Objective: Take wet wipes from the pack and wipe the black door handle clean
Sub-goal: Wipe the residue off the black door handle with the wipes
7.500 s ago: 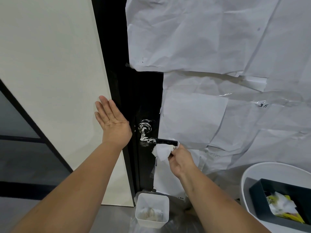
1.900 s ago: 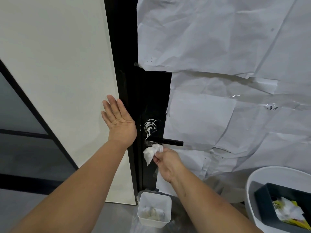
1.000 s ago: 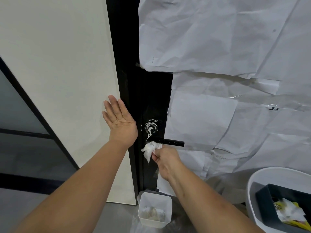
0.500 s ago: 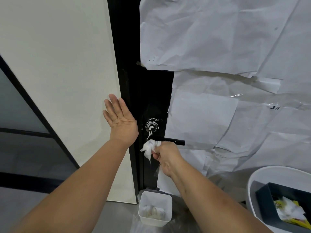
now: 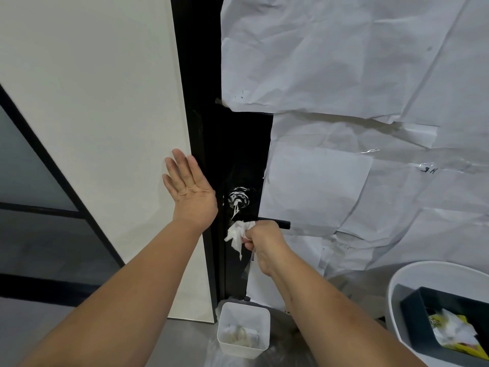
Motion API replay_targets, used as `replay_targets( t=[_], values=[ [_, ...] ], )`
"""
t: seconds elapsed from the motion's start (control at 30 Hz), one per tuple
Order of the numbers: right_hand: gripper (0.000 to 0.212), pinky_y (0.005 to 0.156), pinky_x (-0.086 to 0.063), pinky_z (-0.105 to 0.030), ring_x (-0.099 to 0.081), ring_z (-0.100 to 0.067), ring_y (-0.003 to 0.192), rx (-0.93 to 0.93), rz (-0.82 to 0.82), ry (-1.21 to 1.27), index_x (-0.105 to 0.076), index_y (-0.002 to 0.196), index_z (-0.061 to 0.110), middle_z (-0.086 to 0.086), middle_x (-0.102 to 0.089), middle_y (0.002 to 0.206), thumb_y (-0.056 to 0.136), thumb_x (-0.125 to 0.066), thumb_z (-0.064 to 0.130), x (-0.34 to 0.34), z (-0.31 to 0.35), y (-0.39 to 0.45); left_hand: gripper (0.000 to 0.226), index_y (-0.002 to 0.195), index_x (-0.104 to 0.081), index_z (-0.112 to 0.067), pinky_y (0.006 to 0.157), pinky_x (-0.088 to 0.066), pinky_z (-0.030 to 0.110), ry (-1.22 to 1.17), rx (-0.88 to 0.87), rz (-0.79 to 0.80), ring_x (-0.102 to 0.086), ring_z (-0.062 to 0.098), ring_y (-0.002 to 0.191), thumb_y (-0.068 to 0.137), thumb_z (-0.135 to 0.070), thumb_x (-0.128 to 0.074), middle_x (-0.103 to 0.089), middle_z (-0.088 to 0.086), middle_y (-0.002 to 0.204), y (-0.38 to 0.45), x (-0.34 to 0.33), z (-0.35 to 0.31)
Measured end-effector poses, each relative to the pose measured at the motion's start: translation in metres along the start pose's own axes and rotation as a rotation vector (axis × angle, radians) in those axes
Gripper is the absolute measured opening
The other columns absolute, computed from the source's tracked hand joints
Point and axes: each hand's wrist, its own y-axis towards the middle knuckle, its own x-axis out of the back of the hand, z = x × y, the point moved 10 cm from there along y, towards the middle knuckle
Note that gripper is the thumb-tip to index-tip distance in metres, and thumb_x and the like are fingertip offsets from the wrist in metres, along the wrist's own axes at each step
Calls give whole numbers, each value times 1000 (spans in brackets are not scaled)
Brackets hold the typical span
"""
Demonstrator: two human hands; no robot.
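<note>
The black door handle (image 5: 281, 223) sticks out to the right from a round base (image 5: 239, 200) smeared with white residue. My right hand (image 5: 264, 241) grips a crumpled white wet wipe (image 5: 235, 235) and holds it against the inner end of the lever, just below the base. My left hand (image 5: 189, 192) is raised flat with straight fingers in front of the white wall, left of the black door edge; contact with the wall is unclear. The yellow wipes pack (image 5: 455, 337) lies in a dark tray at the lower right.
Crumpled white paper sheets (image 5: 344, 102) cover the door right of the handle. A small white bin (image 5: 244, 316) holding used wipes stands on the floor under the handle. A round white tub (image 5: 402, 287) holds the dark tray (image 5: 412, 308) at the lower right.
My right hand has risen with the wipe from below the handle up against the lever's inner end. The left hand has stayed in place.
</note>
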Motion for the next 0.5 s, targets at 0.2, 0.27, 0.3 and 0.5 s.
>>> replay_targets(
  t=[0.2, 0.27, 0.3, 0.5],
  values=[
    [36, 45, -44, -8, -59, -2, 53, 223, 31, 14, -63, 72, 17, 7, -65, 61, 88, -45, -10, 6, 47, -7, 116, 143, 29, 4, 112, -2, 70, 49, 11, 25, 11, 59, 140, 77, -1, -66, 13, 39, 153, -1, 0, -2],
    [36, 47, -44, -8, -59, 0, 54, 251, 24, 22, -64, 79, 21, 4, -65, 71, 90, -45, -7, 13, 50, -5, 116, 143, 29, 3, 112, -3, 70, 80, 7, 15, 15, 55, 140, 78, -3, -66, 14, 38, 153, -1, 1, -4],
    [34, 50, -44, -9, -59, 2, 53, 257, 33, 24, -66, 85, 19, 3, -66, 74, 91, -45, -7, 14, 47, -3, 115, 144, 30, 2, 113, -2, 70, 87, 3, 13, 17, 53, 140, 80, -5, -66, 14, 37, 153, -1, 2, -5],
    [32, 93, -50, -37, -63, -17, 85, 224, 82, 58, -69, 110, 20, -11, -72, 102, 88, -54, 1, 16, 33, 1, 107, 153, -4, -10, 111, -24, 58, 91, -4, -98, -20, 43, 142, 79, -30, -78, -9, 22, 159, -14, 31, -3]
  ],
)
